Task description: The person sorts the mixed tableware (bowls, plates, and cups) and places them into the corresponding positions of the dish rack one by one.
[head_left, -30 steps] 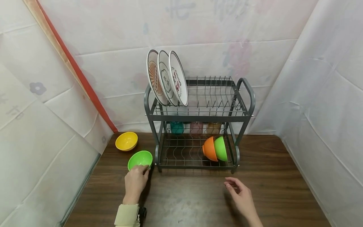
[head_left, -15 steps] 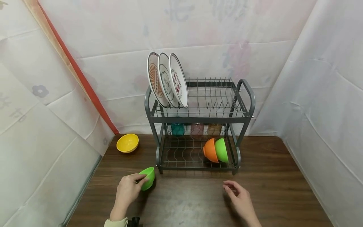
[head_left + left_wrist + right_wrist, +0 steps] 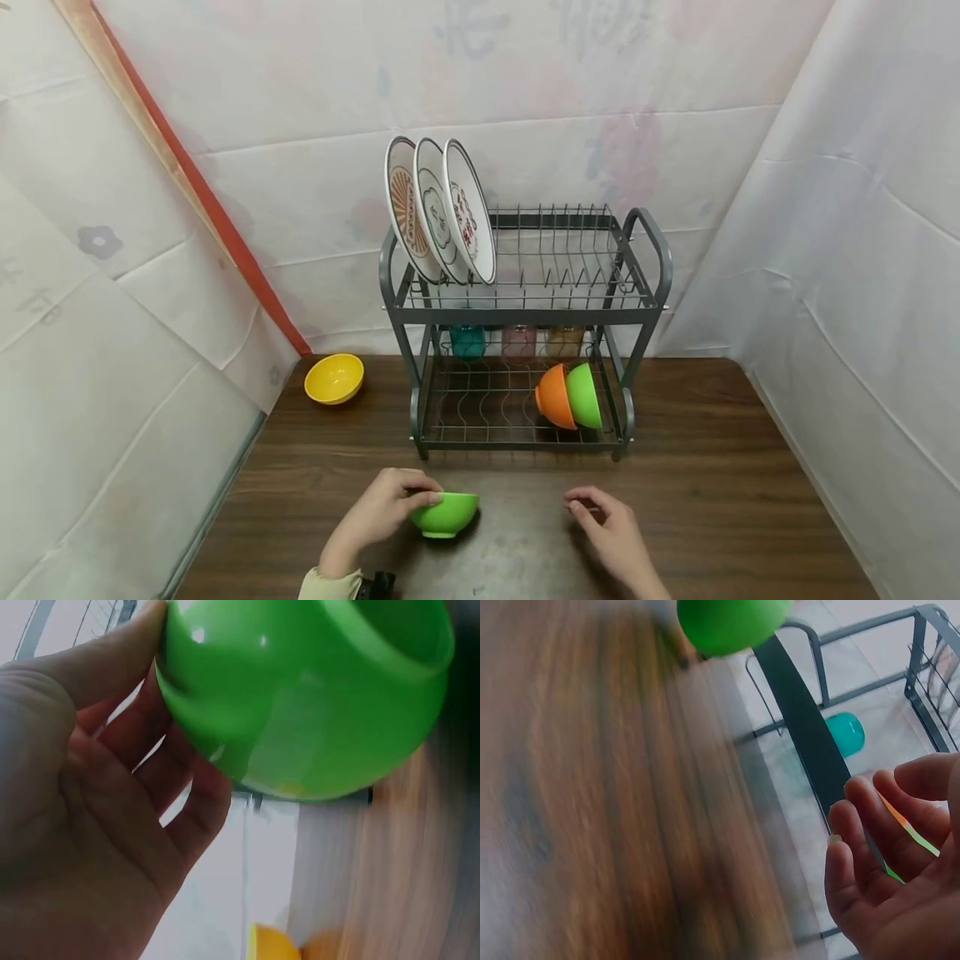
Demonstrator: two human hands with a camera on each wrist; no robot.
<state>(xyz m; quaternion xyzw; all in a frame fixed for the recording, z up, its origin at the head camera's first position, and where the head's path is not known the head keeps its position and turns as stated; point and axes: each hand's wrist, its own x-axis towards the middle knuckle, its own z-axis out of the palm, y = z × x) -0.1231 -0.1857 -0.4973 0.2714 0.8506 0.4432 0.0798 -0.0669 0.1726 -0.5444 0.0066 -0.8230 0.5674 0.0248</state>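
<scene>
My left hand point(image 3: 386, 508) pinches the rim of a green bowl point(image 3: 447, 515) between thumb and fingers, in front of the rack on the near part of the table. In the left wrist view the bowl point(image 3: 300, 705) fills the upper middle, its foot ring toward the upper right. To the right of the bowl, apart from it, my right hand point(image 3: 611, 533) hovers over the table with loosely bent fingers and nothing in them. The right wrist view shows those fingers point(image 3: 881, 832) bare, with the green bowl point(image 3: 731, 622) at the top.
A two-tier dark dish rack point(image 3: 525, 317) stands at the back. Three plates point(image 3: 472, 212) lean in its upper left. Below are an orange bowl point(image 3: 553, 398), another green bowl point(image 3: 583, 397) and coloured cups point(image 3: 519, 342). A yellow bowl point(image 3: 334, 379) sits at the table's back left.
My left hand has lifted the green bowl from beside the rack's left foot and brought it nearer and rightward. My right hand has shifted slightly left and nearer.
</scene>
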